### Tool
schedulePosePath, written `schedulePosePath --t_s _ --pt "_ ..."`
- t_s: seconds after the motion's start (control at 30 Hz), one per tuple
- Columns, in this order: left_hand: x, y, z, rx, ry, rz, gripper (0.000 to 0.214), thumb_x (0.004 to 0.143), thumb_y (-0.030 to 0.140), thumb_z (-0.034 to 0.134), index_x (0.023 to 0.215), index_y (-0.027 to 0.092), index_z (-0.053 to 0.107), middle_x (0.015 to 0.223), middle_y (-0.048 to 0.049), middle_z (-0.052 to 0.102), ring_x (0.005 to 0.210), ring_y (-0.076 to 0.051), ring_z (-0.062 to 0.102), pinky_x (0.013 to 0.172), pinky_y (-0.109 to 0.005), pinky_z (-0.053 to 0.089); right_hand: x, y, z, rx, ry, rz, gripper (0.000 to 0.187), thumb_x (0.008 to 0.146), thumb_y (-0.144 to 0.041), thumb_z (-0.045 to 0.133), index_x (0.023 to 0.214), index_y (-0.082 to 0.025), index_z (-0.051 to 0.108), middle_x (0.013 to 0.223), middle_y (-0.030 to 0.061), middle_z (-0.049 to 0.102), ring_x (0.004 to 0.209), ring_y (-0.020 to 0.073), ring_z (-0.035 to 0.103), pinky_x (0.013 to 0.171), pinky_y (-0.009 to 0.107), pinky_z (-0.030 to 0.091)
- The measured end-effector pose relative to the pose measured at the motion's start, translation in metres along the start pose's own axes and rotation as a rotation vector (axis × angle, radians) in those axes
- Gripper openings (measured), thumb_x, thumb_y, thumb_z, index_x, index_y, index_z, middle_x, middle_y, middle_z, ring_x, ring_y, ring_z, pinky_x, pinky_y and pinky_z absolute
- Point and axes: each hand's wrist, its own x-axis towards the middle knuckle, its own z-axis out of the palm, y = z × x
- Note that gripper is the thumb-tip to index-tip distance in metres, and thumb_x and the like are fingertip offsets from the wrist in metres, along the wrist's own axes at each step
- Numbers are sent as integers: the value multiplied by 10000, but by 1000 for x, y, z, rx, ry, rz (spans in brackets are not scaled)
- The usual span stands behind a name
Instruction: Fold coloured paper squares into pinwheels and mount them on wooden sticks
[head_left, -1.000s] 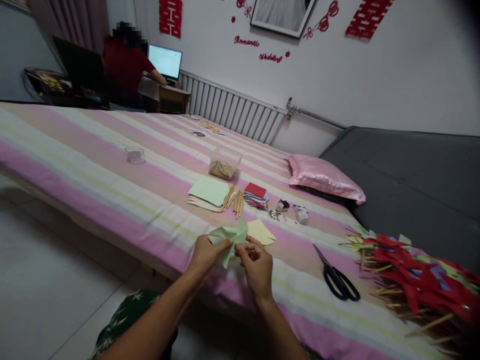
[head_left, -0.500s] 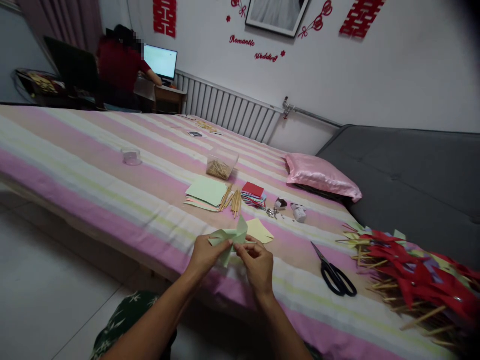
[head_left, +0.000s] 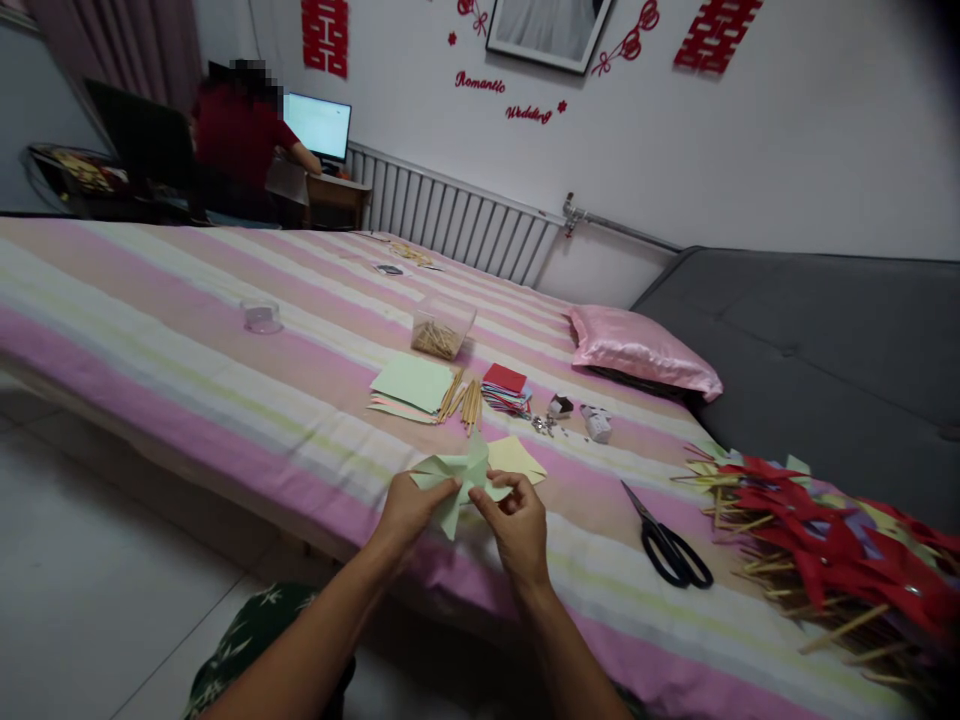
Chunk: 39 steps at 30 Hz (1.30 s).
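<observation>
A pale green paper pinwheel (head_left: 466, 477) with folded blades is held between my two hands above the near edge of the bed. My left hand (head_left: 409, 508) grips its left side, thumb on top near the centre. On the right, my right hand (head_left: 517, 515) pinches the paper close to the middle with thumb and fingers. Just behind the pinwheel lies a pale yellow paper square (head_left: 517, 460) with cut corners. Farther back are a stack of light green paper (head_left: 412, 382), several wooden sticks (head_left: 469, 402) and a pile of small red-topped sheets (head_left: 504, 380).
Black-handled scissors (head_left: 671, 545) lie to the right, before a heap of finished pinwheels (head_left: 832, 550). A clear box of sticks (head_left: 439, 335), small metal pins (head_left: 544, 424), a round clear container (head_left: 261, 318) and a pink pillow (head_left: 641, 350) rest on the bed. A person (head_left: 240, 140) sits at a monitor.
The pinwheel has turned slightly in my hands, and its blades show more openly. My right thumb presses nearer its centre. The surrounding things have stayed in place.
</observation>
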Motion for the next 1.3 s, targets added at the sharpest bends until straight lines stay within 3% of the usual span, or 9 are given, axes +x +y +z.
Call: schedulePosePath --t_s 0.1,0.23,0.47,0.67,0.87,1.03,1.3 --pt "0 -2 0 -16 -25 -14 269 535 263 745 755 113 703 674 -44 696 575 -158 602 555 -246 450 -1 1 3 211 -28 75 543 580 -334 764 1028 -215 482 891 15 625 533 83 526 539 230 465" --pt "-2 -6 3 -5 -79 -9 316 547 275 746 806 102 698 707 -62 703 624 -178 616 591 -259 456 -2 5 8 356 -25 229 658 568 -322 768 1126 -195 443 730 -15 634 562 122 585 583 258 492" --pt "-6 -6 5 12 -156 -55 316 544 325 755 773 114 703 669 -38 686 586 -149 593 552 -234 427 2 6 4 386 17 280 721 541 -285 777 1168 -167 441 695 -12 667 575 155 616 594 280 494" --pt "-2 4 -2 125 -219 -48 297 553 344 743 760 134 707 667 -24 680 596 -136 584 553 -218 402 10 -1 -11 272 -40 368 815 498 -257 784 1220 -134 428 599 -34 623 471 132 551 471 234 428" --pt "-3 3 -1 211 -259 -97 235 519 329 737 612 120 681 527 -17 636 477 -124 526 504 -233 373 9 1 -14 185 -182 332 879 490 -257 784 1266 -111 396 625 -28 627 499 127 540 485 226 415" --pt "-2 1 -3 297 -248 -60 177 516 289 703 502 137 613 442 22 556 413 -96 450 443 -213 296 9 3 -15 163 -280 279 905 486 -251 791 1282 -125 379 626 -29 628 539 142 565 518 235 436" --pt "1 -1 -3 263 -202 -75 208 482 289 709 493 138 567 430 41 518 414 -88 433 445 -210 288 8 -7 -11 188 -261 219 932 527 -306 776 1304 -114 299 502 -75 579 398 88 478 421 188 374"
